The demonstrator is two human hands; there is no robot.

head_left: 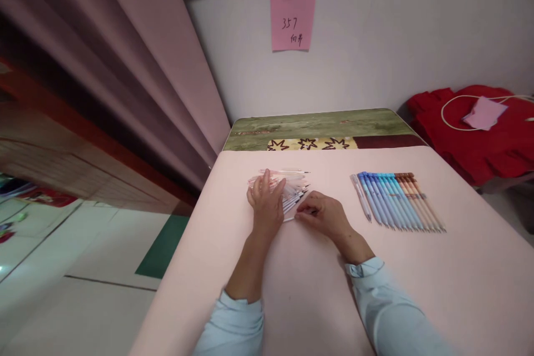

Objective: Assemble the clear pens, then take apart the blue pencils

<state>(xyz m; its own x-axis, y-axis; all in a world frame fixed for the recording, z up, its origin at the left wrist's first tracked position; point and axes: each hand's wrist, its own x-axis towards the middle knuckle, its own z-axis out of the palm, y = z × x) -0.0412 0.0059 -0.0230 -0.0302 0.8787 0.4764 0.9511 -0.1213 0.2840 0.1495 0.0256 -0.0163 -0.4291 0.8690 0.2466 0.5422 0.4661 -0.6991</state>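
A loose pile of slim, pale refill-like sticks [294, 177], some with dark tips, lies on the pink tabletop [308, 295]. My left hand [267, 203] rests on the pile's left side, its fingers spread. At the near right edge of the pile, my right hand [325, 214] is closed in a pinch on the end of a thin white stick [289, 219]. Fingers hide part of that stick, so its exact kind is unclear. To the right, several pens [394, 200] lie side by side in a row shading from blue to brown, with a whitish pen [361, 198] at its left end.
Behind the pink cover shows a green patterned strip of table [317, 122]. A pink note [292, 21] is stuck to the wall. Red cloth [471, 147], a pale cord and pink paper slips [484, 113] sit at the right. A purple curtain [162, 67] hangs at the left.
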